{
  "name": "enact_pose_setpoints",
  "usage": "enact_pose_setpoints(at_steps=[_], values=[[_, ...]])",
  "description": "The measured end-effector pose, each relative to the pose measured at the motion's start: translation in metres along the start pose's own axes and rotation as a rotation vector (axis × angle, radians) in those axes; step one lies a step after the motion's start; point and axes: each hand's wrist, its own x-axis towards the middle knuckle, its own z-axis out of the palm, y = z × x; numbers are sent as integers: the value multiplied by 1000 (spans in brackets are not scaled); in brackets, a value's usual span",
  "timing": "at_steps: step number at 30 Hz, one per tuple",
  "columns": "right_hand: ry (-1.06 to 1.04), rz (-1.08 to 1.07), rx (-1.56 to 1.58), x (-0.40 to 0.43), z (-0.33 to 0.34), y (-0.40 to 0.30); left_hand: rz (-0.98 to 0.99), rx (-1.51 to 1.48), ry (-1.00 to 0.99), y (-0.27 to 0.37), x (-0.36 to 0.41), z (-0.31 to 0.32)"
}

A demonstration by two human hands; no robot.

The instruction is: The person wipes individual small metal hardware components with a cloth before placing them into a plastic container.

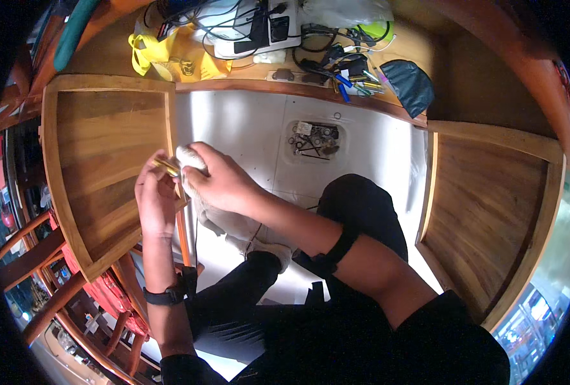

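Near the inner edge of the left wooden cabinet door (111, 168), my left hand (156, 197) grips a small gold-coloured cylindrical item (166, 166), perhaps a pen or marker. My right hand (220, 180) is closed on a pale cloth (192, 159), pressed against one end of that item. The cloth hangs down below the hand. On the shelf ahead, several markers and pens (362, 86) lie by a dark folded pouch or cap (408, 86).
A yellow bag (184, 55), tangled black cables (318, 65) and a white device (285, 29) crowd the shelf. Below, a plastic tray (313, 140) holds small loose parts. The right cabinet door (491, 207) stands open. A wooden chair (58, 308) is at lower left.
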Motion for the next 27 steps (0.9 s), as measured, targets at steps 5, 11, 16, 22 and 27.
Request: enact_pose_setpoints(at_steps=[5,11,16,22,27], values=[[-37,2,-43,-8,-11,-15,-204,-75,44,-17,29,-19],[222,-95,-103,-11,-33,-23,-272,279,-244,-106,57,53],[380,-202,-27,-18,-62,-49,-105,547,-526,-146,121,171],[527,-229,118,-47,-112,-67,187,534,-595,-163,130,268],[593,-216,-2,-54,-127,-60,80,1268,-918,-258,73,245]])
